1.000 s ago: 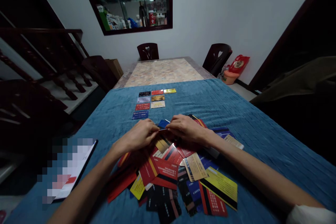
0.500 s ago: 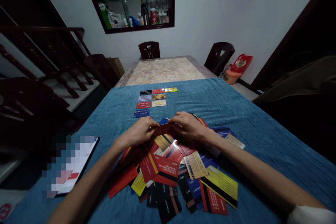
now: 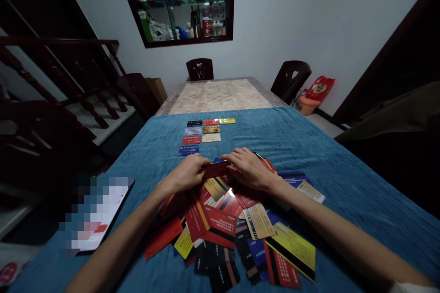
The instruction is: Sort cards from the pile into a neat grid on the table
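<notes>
Over the far side of a loose pile of cards, my left hand (image 3: 189, 171) and my right hand (image 3: 248, 168) pinch a dark red card (image 3: 216, 170) by its opposite ends. Its face is tilted towards me. Below it lie overlapping red, black, blue, gold and yellow cards, among them a yellow card with a black stripe (image 3: 292, 249), a tan card (image 3: 259, 222) and a red card with a gold stripe (image 3: 197, 219). Beyond my hands several cards sit in short rows, with a blue card (image 3: 188, 150) nearest and a yellow card (image 3: 227, 121) at the far right.
A blue cloth (image 3: 343, 192) covers the near part of the table, and its patterned top (image 3: 223, 96) shows beyond. Left of my left arm lies a tablet-like device (image 3: 103, 219), partly blurred out. Dark wooden chairs (image 3: 292, 80) stand around the table.
The card between my hands has tipped from nearly edge-on to showing its red face. Both hands keep hold of it and stay over the pile; the view has shifted slightly.
</notes>
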The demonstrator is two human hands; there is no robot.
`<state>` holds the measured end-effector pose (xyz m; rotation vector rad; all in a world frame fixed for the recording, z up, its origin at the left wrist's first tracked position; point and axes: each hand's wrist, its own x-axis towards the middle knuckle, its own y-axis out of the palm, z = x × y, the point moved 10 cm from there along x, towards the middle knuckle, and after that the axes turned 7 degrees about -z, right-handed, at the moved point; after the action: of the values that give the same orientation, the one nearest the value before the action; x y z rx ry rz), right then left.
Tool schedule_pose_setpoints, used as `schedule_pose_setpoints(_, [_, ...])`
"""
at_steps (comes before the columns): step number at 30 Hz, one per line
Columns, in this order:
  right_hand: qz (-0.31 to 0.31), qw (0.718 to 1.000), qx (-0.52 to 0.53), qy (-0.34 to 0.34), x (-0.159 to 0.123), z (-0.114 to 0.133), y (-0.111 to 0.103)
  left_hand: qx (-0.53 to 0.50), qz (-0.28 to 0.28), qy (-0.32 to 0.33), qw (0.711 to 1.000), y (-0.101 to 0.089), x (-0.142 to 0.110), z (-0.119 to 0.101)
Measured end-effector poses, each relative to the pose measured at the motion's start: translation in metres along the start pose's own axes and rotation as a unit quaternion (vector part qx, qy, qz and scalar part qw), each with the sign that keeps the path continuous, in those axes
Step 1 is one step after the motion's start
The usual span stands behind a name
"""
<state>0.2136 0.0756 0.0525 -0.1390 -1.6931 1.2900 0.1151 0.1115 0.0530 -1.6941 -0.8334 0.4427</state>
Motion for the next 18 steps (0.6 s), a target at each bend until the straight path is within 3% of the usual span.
schedule_pose_setpoints(8, [0.014, 0.998, -0.063, -0.003, 0.001, 0.008, 0.003, 0.018, -0.019, -0.026, 0.999, -0.003, 0.003, 0.010])
schedule_pose_setpoints(18, [-0.017, 0.996, -0.084, -0.003, 0.001, 0.010, -0.003, 0.013, -0.043, -0.009, 0.999, -0.004, 0.004, 0.011])
